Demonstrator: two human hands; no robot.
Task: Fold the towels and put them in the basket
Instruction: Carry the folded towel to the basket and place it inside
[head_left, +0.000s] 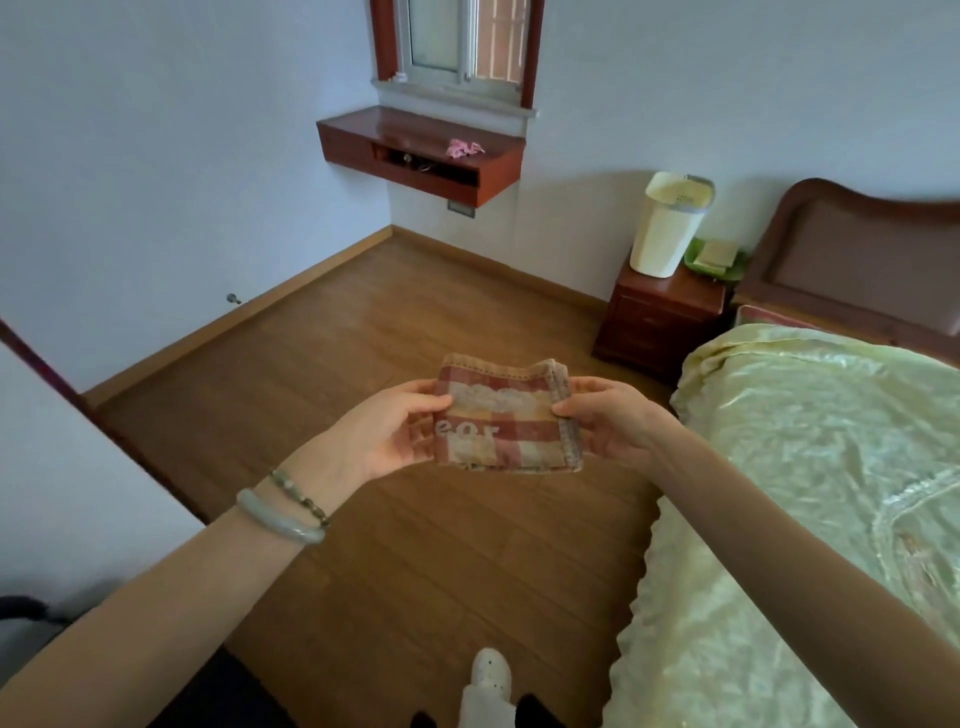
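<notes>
A small red-and-cream checked towel (506, 418), folded into a thick square with pale letters on it, hangs in the air above the wooden floor. My left hand (387, 431) grips its left edge, thumb on top. My right hand (605, 415) pinches its right edge, where the layered hems show. A tall cream basket (667, 228) with a grey rim stands on the bedside cabinet, far beyond the towel and to the right. Its inside is hidden from here.
A bed with a shiny pale green cover (810, 493) fills the right side. The dark wood bedside cabinet (662, 317) also bears a green tray (714, 257). A wall shelf (421, 156) with pink cloth hangs under the window. My foot (491, 670) shows below.
</notes>
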